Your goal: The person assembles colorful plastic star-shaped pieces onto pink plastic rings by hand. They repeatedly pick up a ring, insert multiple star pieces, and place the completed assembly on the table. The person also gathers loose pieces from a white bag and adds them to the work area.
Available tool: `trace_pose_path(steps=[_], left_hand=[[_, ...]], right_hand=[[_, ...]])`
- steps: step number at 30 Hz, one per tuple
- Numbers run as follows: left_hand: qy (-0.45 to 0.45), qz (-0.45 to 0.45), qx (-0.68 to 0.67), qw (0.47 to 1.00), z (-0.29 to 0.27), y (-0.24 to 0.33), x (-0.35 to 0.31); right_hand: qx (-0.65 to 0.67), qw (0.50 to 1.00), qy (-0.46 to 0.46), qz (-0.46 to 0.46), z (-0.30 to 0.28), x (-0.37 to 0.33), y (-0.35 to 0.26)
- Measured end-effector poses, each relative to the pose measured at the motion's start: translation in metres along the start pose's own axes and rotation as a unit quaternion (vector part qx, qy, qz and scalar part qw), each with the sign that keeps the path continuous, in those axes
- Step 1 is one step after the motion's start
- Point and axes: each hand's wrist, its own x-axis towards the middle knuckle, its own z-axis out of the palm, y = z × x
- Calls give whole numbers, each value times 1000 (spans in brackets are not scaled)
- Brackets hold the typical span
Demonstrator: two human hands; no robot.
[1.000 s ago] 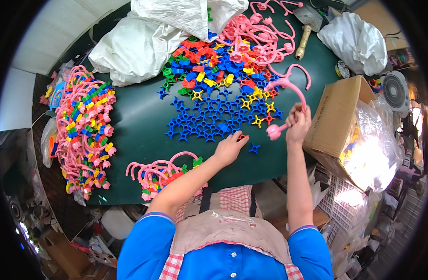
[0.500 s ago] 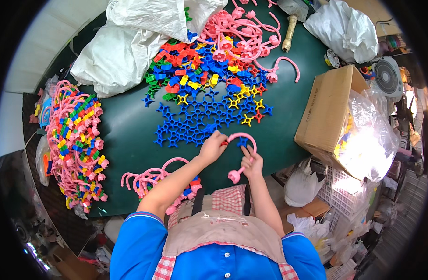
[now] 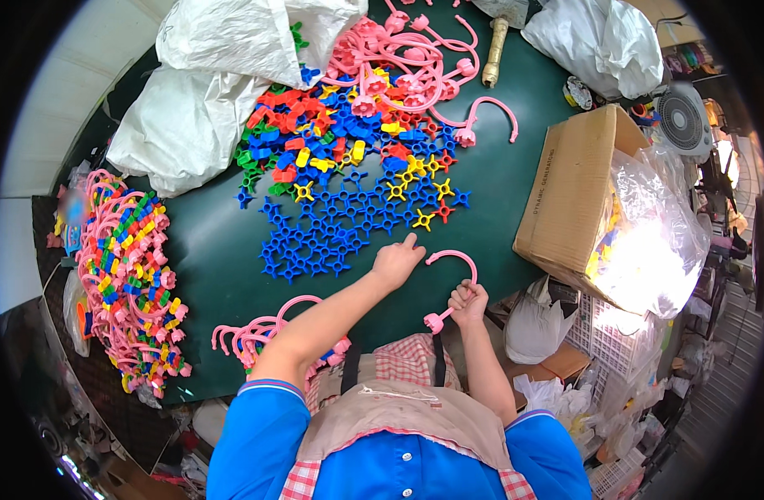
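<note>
A pink curved plastic stem (image 3: 467, 262) with a flower-shaped cup at its lower end is gripped in my right hand (image 3: 468, 302), fingers wrapped round its lower part. Its thin tip arches toward my left hand (image 3: 398, 262), which is apart from it over the green table. The left fingers are bunched, with the index finger pointing away; whatever they may hold is hidden. Beyond that hand lies a spread of blue star-shaped connectors (image 3: 323, 225), with a few yellow connectors (image 3: 422, 219) at its right. Beneath my left forearm, several pink stems (image 3: 269, 327) with coloured pieces lie at the near edge.
A mixed heap of coloured connectors (image 3: 315, 125) and a pile of loose pink stems (image 3: 415, 62) lie at the far side. Strung stems (image 3: 127, 275) are heaped at the left. White sacks (image 3: 182, 125) stand far left. An open cardboard box (image 3: 569, 196) is at the right.
My left hand has drawn away from the stem's tip and the red piece at its fingers no longer shows. My right fingers have closed round the stem; the blue connector by them is out of sight.
</note>
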Motion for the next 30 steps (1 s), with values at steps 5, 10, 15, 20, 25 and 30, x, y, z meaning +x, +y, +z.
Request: trace_pose_path(steps=[5, 10, 15, 20, 25, 30], left_hand=[[120, 32, -12, 992, -27, 4, 50], [41, -2, 21, 999, -27, -13, 62], [-8, -245, -702, 669, -62, -22, 14], [44, -166, -946, 275, -59, -28, -24], [-3, -112, -832, 543, -100, -44, -58], [385, -265, -101, 878, -110, -155, -51]], right_hand=[[18, 1000, -12, -22, 0, 0, 7], [-24, 995, -18, -91, 50, -18, 1], [-131, 962, -15, -238, 147, -45, 10], [-192, 966, -59, -164, 182, -55, 51], [-193, 966, -48, 165, 175, -54, 88], [-158, 958, -76, 227, 168, -46, 124]])
